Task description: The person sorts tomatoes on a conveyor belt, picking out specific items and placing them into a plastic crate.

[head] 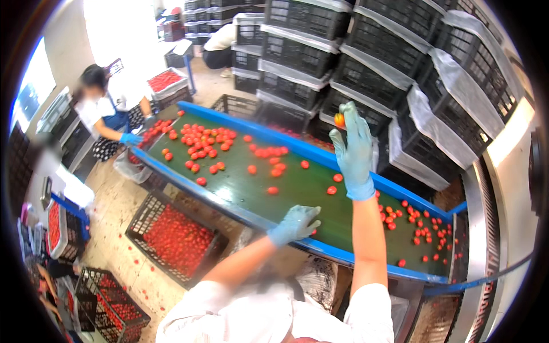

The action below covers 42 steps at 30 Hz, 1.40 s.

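Observation:
My right hand (356,150), in a light-blue glove, is raised over the far rail of a green conveyor belt (244,206). An orange-yellow tomato (339,120) shows between its thumb and fingertips; whether it is gripped or in the air I cannot tell. Over the belt's near side is my left hand (296,225), gloved too, fingers apart and holding nothing visible. A red tomato (313,232) lies partly hidden just below those fingers. Small red tomatoes (208,139) cluster on the belt to the left, and more tomatoes (390,216) lie scattered to the right.
Blue rails (317,156) edge the belt. Stacked black crates (300,47) with white liners rise behind it. A crate of tomatoes (178,240) stands below the near side. At the left end, a co-worker (111,103) wears blue gloves. Another crate (113,304) holds tomatoes at lower left.

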Available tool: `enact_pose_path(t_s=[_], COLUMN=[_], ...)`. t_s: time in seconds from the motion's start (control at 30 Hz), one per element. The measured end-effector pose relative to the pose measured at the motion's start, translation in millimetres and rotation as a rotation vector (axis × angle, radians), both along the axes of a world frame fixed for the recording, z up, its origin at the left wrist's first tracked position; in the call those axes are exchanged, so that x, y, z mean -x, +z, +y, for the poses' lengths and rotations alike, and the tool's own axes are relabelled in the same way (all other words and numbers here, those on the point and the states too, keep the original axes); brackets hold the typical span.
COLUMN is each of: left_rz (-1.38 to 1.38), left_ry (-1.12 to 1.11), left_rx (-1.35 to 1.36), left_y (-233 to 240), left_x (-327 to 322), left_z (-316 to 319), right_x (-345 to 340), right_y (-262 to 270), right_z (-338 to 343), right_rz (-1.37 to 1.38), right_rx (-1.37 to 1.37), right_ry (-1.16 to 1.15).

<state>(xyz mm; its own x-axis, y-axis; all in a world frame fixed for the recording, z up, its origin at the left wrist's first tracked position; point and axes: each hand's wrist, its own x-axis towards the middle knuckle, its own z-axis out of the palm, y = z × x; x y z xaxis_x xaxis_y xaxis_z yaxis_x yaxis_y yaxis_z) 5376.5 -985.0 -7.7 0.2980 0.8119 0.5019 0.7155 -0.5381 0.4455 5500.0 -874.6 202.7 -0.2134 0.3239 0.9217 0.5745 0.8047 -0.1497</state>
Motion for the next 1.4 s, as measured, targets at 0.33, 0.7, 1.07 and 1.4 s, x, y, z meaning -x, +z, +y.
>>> enact_pose_path(t_s=[0.33,0.7,1.07,1.4], left_rz=[-0.115,0.059,0.083,0.06], left_ry=[0.02,0.107,0.441,0.439], left_rx=[-0.04,-0.003,-0.079,-0.114], left_y=[-5,-9,18,32], left_x=[-16,12,62,50], left_z=[10,9,-16,-3], right_x=[-131,-229,-32,-11], right_y=[-180,-261,-277,-141], right_z=[28,20,96,-5], right_rz=[-0.309,-0.716,-0.483,-0.48], right_rx=[0.325,0.389,0.967,0.977], right_ry=[-0.558,-1.016,-0.215,0.337])
